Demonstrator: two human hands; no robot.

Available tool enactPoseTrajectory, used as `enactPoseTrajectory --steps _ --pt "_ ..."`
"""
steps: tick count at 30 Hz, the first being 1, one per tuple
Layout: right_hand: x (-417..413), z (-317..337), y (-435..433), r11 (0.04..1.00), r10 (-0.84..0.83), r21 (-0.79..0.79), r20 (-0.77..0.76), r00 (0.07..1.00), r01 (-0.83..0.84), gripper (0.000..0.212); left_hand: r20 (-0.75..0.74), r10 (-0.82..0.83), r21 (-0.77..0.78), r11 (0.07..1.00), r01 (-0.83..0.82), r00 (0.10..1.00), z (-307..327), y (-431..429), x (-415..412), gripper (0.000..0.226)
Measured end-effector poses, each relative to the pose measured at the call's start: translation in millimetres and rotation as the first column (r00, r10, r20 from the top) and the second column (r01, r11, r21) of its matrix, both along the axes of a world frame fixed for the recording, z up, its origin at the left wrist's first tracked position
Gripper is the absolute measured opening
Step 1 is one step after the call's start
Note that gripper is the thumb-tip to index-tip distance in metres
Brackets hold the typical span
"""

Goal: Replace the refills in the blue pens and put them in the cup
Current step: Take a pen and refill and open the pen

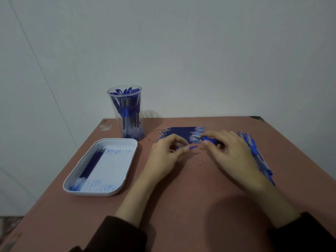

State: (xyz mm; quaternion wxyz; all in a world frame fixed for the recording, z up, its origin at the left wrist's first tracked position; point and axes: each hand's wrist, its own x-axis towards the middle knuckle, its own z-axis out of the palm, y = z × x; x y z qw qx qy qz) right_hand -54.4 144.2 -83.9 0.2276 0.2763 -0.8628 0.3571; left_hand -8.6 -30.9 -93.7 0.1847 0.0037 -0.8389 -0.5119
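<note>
One pen-filled cup [119, 128] stands at 10 o'clock, one tray [112, 168] with about four used refills [91, 162] at 8. The left hand [165, 155] pinches one thin blue refill [193, 147]. The right hand [231, 150] grips one pen [210, 138] in curled fingers, just before the refill row [181, 132] at 12.

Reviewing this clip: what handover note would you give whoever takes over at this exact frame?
Left hand: fingers pinch a thin blue piece, probably a refill.
Right hand: grips a blue pen, held apart from that piece.
Row of refills: on the table just beyond the hands.
Loose pens: on the table beside the right hand.
Cup: far left, upright, already holds many pens.
White tray: near left, holds a few refills.
Left to do: finish this pen, put it in the cup, then do the loose pens.
</note>
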Motion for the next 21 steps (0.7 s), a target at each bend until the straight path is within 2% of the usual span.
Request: enactPoseTrajectory --steps 1,4,9,13,16,18,21 --pt "0.6 -0.2 -0.9 0.999 0.002 0.035 -0.027 1.000 -0.001 0.018 -0.016 0.013 0.035 0.999 -0.013 1.000 0.6 -2.0 -0.4 0.015" --pt "0.8 -0.7 -2.3 0.994 -0.021 0.102 -0.030 0.999 0.024 0.024 -0.022 0.000 0.009 1.000 0.000 1.000 6.1 -1.6 3.2 0.017" --pt "2.4 -0.1 -2.2 0.989 -0.047 0.136 -0.059 0.997 0.055 0.023 -0.022 -0.025 0.023 0.999 0.026 0.999 4.3 -1.9 3.5 0.020" --pt "7.1 -0.4 -4.9 0.974 0.030 0.226 -0.060 0.998 -0.016 0.026 -0.003 -0.062 0.016 0.998 0.062 0.998 1.6 0.7 3.7 0.021" --pt "10.6 1.8 -7.0 0.982 0.099 0.159 0.014 0.995 -0.100 0.023 -0.016 -0.066 0.079 0.995 0.067 0.998 2.5 3.2 4.6 0.020" --pt "12.4 3.3 -7.3 0.991 0.111 0.066 0.050 0.993 -0.114 0.017 -0.030 -0.052 0.142 0.988 0.056 0.998 3.6 4.1 5.0 0.017" --pt "12.5 3.1 -7.4 0.992 0.120 0.027 0.089 0.989 -0.122 0.009 -0.035 -0.044 0.152 0.987 0.048 0.998 4.1 5.5 4.7 0.013"
